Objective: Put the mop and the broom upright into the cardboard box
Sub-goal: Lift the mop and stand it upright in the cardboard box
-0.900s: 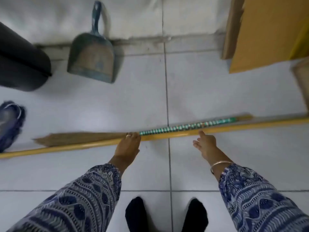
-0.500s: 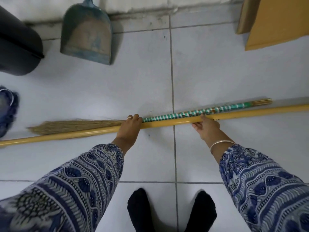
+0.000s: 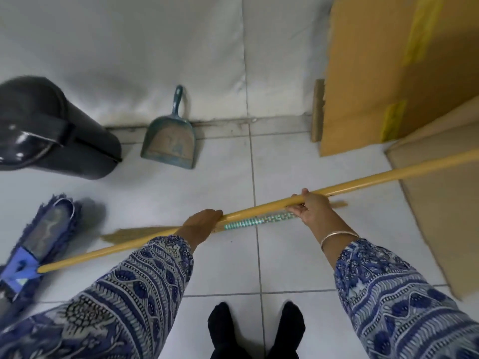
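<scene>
Mid-frame, left hand (image 3: 201,224) & right hand (image 3: 312,207) grasp mop (image 3: 363,180) + broom (image 3: 145,233); raise right end, aim at cardboard box (image 3: 388,73) upper right.

I see a dark grey bin (image 3: 51,130) standing on the white tiled floor (image 3: 220,182) at far left, against the wall (image 3: 155,47). Just right of it, a dusty teal dustpan (image 3: 169,141) leans handle-up at the wall's foot, apart from the bin.
</scene>
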The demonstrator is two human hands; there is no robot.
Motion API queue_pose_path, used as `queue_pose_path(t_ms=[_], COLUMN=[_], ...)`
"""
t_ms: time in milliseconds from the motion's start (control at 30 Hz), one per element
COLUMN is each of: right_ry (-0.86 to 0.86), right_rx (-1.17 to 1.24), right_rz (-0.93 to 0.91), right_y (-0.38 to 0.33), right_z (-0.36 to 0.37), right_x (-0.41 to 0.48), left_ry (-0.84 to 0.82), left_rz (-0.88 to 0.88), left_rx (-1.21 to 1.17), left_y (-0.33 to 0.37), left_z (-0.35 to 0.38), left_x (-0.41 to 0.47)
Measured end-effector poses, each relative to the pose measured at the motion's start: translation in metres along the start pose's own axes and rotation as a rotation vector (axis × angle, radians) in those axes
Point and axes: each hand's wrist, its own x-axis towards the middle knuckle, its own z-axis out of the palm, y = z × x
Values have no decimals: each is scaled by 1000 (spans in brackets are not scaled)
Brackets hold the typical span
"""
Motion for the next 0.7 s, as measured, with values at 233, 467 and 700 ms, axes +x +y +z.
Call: queue_pose_path(t_ms=[233, 467, 700], right_ry=[-74, -76, -116], right_rx=[-108, -234, -329], right_rz=[-292, -629, -968], right_y=[-132, -258, -364], right_z=[1, -35, -118], right_x=[-198, -419, -599], left_ry=[97, 180, 342], left_rz=[101, 302, 493], left_rx=[-109, -90, -64], left_y=[90, 214, 361], left_z=[-139, -271, -354], left_x=[-119, -253, -349])
